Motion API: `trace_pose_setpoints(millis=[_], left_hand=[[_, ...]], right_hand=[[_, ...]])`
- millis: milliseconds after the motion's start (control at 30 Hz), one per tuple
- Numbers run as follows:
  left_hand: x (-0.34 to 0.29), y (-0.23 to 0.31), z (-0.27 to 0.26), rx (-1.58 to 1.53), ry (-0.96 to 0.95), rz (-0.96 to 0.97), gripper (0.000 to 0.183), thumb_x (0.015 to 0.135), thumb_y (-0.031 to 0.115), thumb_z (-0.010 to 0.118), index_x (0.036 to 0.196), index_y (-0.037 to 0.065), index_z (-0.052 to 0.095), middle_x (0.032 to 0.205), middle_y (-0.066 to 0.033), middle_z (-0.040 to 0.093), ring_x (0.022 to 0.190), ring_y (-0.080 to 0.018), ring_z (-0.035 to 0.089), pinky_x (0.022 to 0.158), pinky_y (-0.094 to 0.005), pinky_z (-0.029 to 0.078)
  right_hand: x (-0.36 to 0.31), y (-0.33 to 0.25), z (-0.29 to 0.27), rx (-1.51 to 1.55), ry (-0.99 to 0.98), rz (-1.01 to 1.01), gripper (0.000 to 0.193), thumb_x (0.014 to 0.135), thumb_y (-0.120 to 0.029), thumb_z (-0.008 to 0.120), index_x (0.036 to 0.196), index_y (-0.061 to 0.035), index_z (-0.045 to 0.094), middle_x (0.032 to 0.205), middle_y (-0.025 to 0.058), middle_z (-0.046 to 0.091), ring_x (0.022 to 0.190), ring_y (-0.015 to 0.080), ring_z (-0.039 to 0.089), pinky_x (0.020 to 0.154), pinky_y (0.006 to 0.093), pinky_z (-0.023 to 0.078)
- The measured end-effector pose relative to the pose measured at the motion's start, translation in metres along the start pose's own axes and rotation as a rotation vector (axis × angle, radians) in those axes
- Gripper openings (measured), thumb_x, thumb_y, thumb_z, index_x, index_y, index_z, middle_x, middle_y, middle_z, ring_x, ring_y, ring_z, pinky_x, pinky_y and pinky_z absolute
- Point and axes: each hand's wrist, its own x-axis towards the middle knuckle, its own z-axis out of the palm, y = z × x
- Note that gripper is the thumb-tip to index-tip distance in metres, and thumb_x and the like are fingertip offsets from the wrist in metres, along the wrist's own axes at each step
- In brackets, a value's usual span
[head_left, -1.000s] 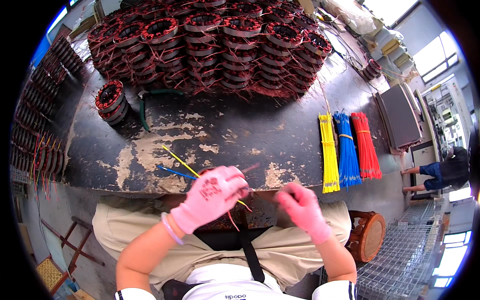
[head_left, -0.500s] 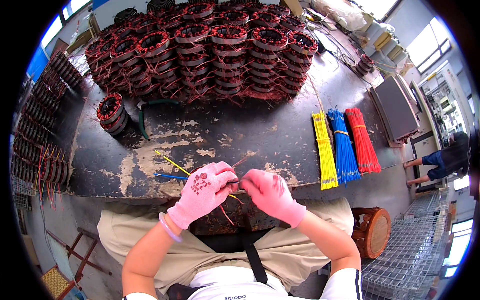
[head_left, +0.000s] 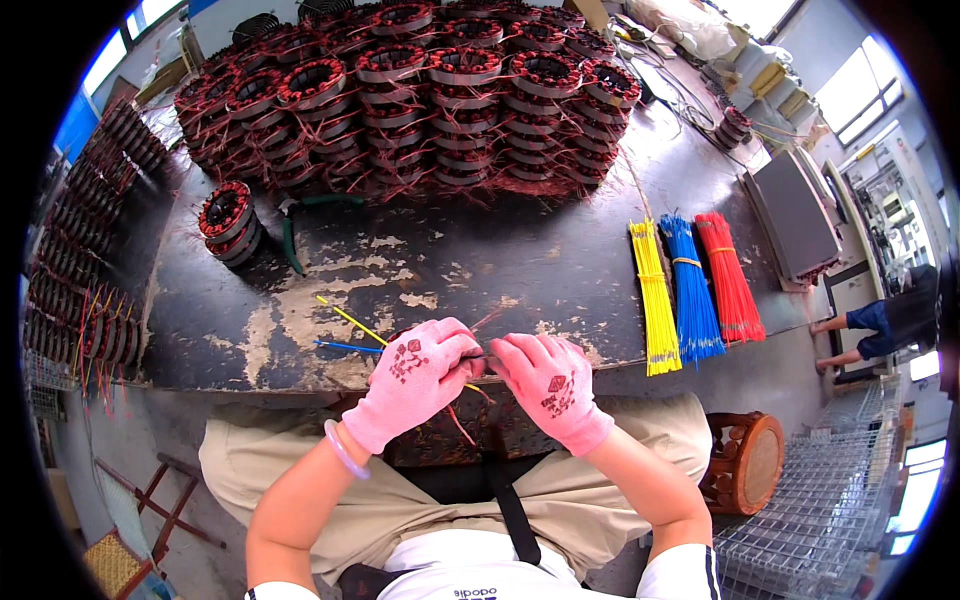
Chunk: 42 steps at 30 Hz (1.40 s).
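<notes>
At the table's front edge my hands work close together in pink gloves. My left hand (head_left: 415, 375) is closed in a pinch, with a yellow wire (head_left: 345, 316) and a blue wire (head_left: 345, 347) sticking out on its left side. Thin reddish leads (head_left: 461, 425) and a short yellow end show below its fingers. Opposite it, my right hand (head_left: 550, 385) is also pinched shut, back of the glove upward. A thin dark strand (head_left: 486, 357) spans the gap between both sets of fingertips. Whatever the wires are attached to is mostly hidden beneath my left hand.
Tall stacks of wound motor stators (head_left: 465, 100) fill the table's back. Two more stators (head_left: 230, 225) stand at left beside green-handled pliers (head_left: 290, 245). Yellow (head_left: 655, 300), blue (head_left: 692, 290) and red (head_left: 730, 285) wire bundles lie at right. A wooden stool (head_left: 748, 463) stands right of my legs.
My right hand has rolled so that the back of its glove faces up more. The fingertips of both hands stay close together. My left hand has barely moved.
</notes>
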Motion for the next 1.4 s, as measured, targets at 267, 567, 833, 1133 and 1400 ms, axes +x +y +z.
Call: trace_pose_setpoints(millis=[267, 567, 833, 1133, 1400], left_hand=[[-0.003, -0.002, 0.001, 0.059, -0.002, 0.057, 0.015, 0.083, 0.012, 0.071, 0.097, 0.008, 0.065, 0.098, -0.0053, 0.064, 0.09, -0.0283, 0.065, 0.078, -0.041, 0.054], [0.005, 0.0, 0.002, 0.038, 0.02, 0.024, 0.01, 0.084, 0.013, 0.069, 0.093, 0.009, 0.065, 0.097, -0.0069, 0.064, 0.091, -0.0301, 0.065, 0.079, -0.0416, 0.054], [-0.004, -0.024, 0.037, 0.2, 0.261, 0.218, 0.016, 0.083, 0.021, 0.07, 0.09, 0.008, 0.064, 0.103, -0.0113, 0.065, 0.101, -0.0289, 0.066, 0.087, -0.0389, 0.055], [-0.01, -0.01, 0.03, 0.006, 0.096, 0.034, 0.018, 0.084, 0.02, 0.068, 0.085, 0.003, 0.064, 0.096, -0.0115, 0.061, 0.095, -0.0316, 0.063, 0.078, -0.0426, 0.053], [0.004, -0.019, 0.026, 0.143, 0.101, 0.079, 0.022, 0.085, 0.026, 0.069, 0.087, 0.004, 0.063, 0.096, -0.0137, 0.061, 0.097, -0.0336, 0.064, 0.084, -0.0416, 0.053]], right_hand=[[0.002, 0.001, -0.002, 1.445, -0.485, 0.99, 0.027, 0.102, -0.029, 0.062, 0.097, -0.0032, 0.067, 0.083, -0.0026, 0.065, 0.071, 0.0044, 0.054, 0.064, 0.0207, 0.044], [0.015, 0.017, -0.016, -0.135, -0.256, -0.244, 0.013, 0.088, -0.022, 0.065, 0.096, -0.0143, 0.058, 0.091, 0.0033, 0.055, 0.086, 0.0215, 0.061, 0.073, 0.0391, 0.053], [0.02, -0.004, -0.003, 1.42, -0.223, 1.098, 0.01, 0.097, -0.013, 0.061, 0.089, -0.0083, 0.062, 0.081, 0.001, 0.069, 0.067, 0.0132, 0.063, 0.054, 0.0303, 0.047], [-0.005, 0.023, -0.01, 0.043, 0.028, -0.125, 0.029, 0.094, -0.023, 0.073, 0.12, -0.0095, 0.068, 0.109, 0.0089, 0.072, 0.089, 0.0311, 0.066, 0.076, 0.041, 0.053], [-0.001, 0.033, 0.031, 0.025, 0.102, -0.24, 0.027, 0.083, -0.008, 0.069, 0.11, -0.0137, 0.066, 0.091, 0.006, 0.062, 0.085, 0.0293, 0.06, 0.076, 0.0447, 0.048]])
